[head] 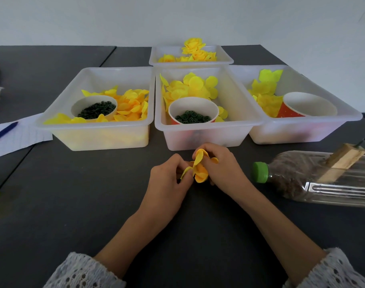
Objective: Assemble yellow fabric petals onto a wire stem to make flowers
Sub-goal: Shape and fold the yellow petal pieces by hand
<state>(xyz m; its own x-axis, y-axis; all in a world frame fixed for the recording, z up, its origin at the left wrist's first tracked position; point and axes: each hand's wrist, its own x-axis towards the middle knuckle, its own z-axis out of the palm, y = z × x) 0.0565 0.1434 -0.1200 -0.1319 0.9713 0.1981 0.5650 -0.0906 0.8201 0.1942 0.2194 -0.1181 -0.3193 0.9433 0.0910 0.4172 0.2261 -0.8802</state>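
Dark desk (73, 204) under a pale wall, carrying everything from large to small.

Four translucent bins set close together beyond the hands: left bin (52, 121) with orange-yellow petals and a paper cup of small dark green rings (96, 110); middle bin (198, 136) with round yellow petals (190, 86) and a second cup of rings (193, 117); right bin (302, 134) with greener-yellow petals and a cup whose contents cannot be seen; far bin (156, 57) piled with finished flowers (193, 45).

Lying on its side to the right, well apart from the hands: a clear plastic bottle (323, 179) with a green cap, part-filled with brown matter, a wooden block set on it.

Just before the middle bin, held slightly above the desk: the half-built flower (199, 169), between both hands. Left hand (167, 183): narrow grip, fingertips pinching one petal at its edge. Right hand (225, 169): fingers curled round the cluster's base. Wire stem hidden inside the hands; cannot tell how it runs.

Judged by look: very light, thin, soft fabric, easily creased and apt to slide apart or slip off the stem. Best held low, at the gathered base where the layers meet, with fingertip pressure only; outer edges left free to keep their cupped shape.
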